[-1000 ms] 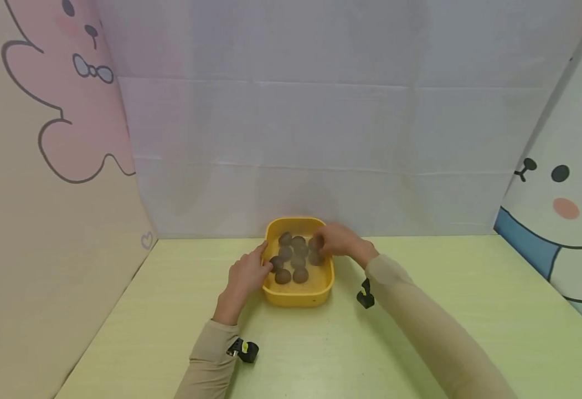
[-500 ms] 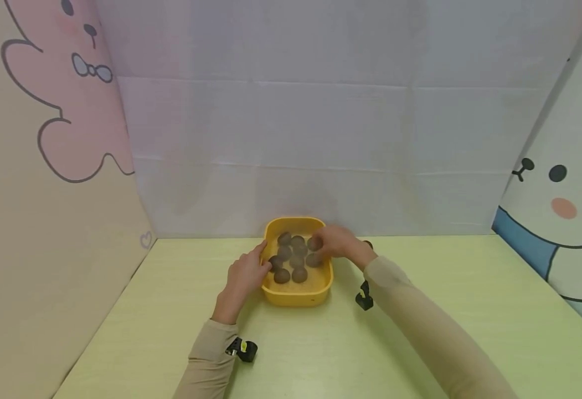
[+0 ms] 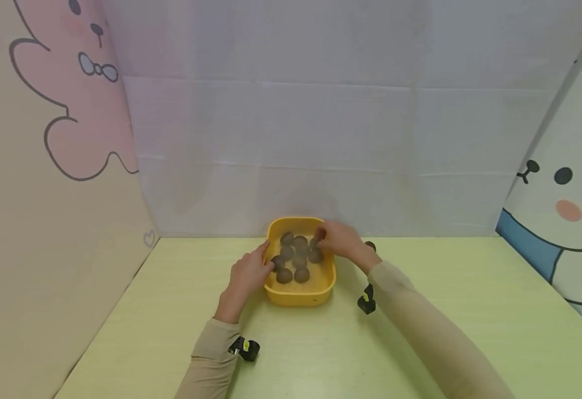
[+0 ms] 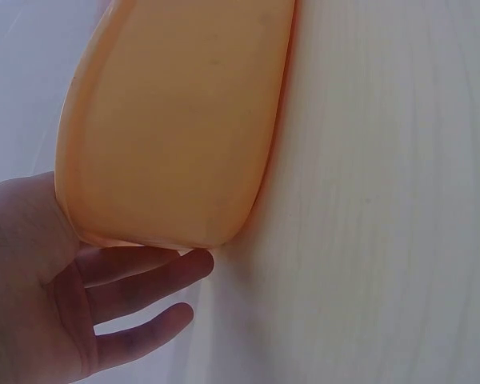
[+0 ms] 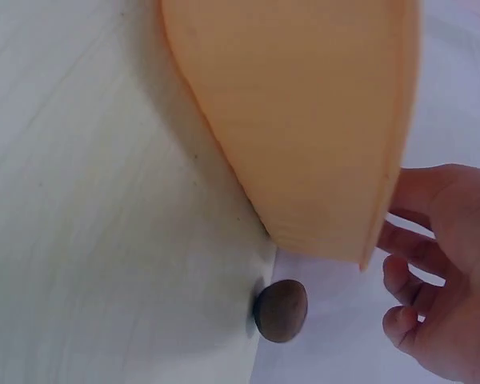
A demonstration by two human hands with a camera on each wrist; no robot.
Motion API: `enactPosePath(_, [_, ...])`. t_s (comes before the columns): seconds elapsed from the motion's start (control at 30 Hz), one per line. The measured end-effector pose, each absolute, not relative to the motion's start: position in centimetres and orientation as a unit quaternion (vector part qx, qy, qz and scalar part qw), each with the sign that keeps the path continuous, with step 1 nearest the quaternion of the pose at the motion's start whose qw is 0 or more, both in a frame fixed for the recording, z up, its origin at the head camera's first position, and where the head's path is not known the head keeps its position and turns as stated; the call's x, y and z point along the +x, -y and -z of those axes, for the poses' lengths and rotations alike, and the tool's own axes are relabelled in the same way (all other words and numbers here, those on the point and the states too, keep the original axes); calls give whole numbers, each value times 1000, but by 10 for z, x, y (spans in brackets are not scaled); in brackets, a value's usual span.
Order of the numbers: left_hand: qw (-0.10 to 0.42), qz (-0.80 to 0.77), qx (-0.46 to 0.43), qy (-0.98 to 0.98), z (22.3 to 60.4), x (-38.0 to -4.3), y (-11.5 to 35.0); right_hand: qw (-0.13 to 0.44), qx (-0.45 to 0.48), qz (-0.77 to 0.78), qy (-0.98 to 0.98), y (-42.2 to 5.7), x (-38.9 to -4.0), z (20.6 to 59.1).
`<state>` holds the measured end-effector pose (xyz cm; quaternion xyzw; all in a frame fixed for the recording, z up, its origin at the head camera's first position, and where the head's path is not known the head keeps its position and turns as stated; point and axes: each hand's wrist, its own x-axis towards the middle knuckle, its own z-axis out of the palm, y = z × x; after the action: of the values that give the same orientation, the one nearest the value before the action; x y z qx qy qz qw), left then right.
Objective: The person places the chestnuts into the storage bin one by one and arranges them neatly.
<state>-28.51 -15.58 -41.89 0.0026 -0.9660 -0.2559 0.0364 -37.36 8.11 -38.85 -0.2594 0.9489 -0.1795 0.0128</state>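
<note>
A yellow plastic tub (image 3: 298, 300) stands at the back of the table with several brown balls (image 3: 302, 275) in it. My left hand (image 3: 248, 271) grips the tub's left rim, thumb over the edge and fingers outside. In the left wrist view, its fingers lie beneath the tub's end. My right hand (image 3: 343, 241) reaches over the right rim. Its thumb and fingertips pinch a brown ball at the upper right inside the tub, which they partly hide. The tub wall (image 5: 304, 120) hides those fingertips in the right wrist view, where other fingers curl outside.
One loose brown ball (image 5: 282, 310) lies on the table beside the tub, by the back wall; it shows partly behind my right wrist in the head view. A white cloth wall (image 3: 281, 122) rises right behind the tub. Both wrists carry small black cameras (image 3: 367, 300).
My right hand shifts slightly, and the lower ball on the right slides a little toward the back, closer to the pinched one. My left hand keeps its hold on the tub.
</note>
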Motion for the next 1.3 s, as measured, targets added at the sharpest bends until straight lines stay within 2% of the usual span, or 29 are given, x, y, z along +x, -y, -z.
enactPosePath(0.3, [38,253,1,967,417,-283,154,-41,-313,243,-917,-108,-374,386])
enactPosePath(0.63, [33,254,-1,967,418,-283,155,-75,-270,282,-918,-127,-379,394])
enactPosePath(1.03, [40,254,-7,966,419,-285,154,-40,-246,279,-927,-137,-393,410])
enactPosePath(1.3, [37,255,-2,966,420,-287,156,-19,-270,249,-930,-134,-404,426])
